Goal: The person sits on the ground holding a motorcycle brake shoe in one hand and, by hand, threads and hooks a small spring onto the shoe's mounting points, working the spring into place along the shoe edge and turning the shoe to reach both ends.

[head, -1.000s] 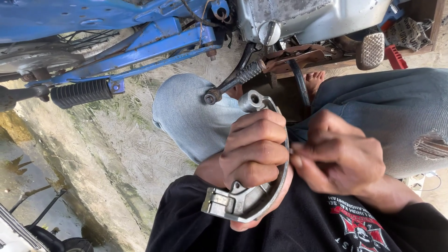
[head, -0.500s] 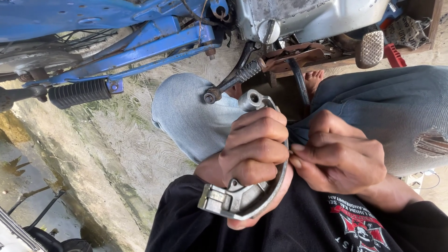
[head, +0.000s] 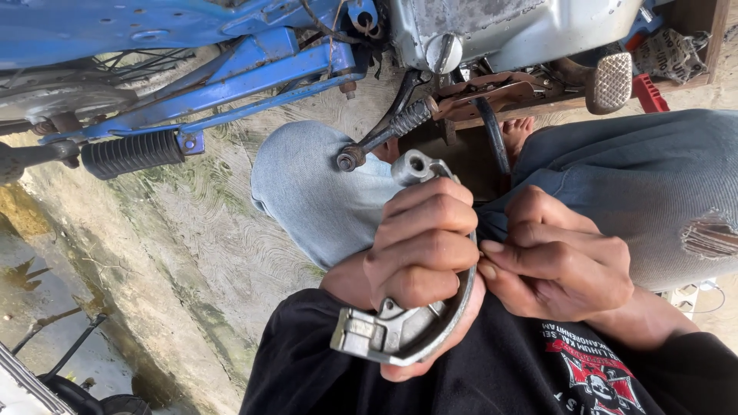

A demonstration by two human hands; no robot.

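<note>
The brake shoe (head: pixel 400 327) in the left hand (head: pixel 419 250) was cast metal, dull grey and a little scratched, with a smooth curved edge. The right hand (head: pixel 557 265) touched this edge. The jeans (head: pixel 323 192) were faded blue cloth, worn to a frayed hole on one leg. The footrest (head: pixel 131 154) was black ribbed rubber. The motorcycle frame (head: pixel 254 69) was blue painted metal, dusty. The concrete floor (head: pixel 192 246) looked rough and stained
</note>
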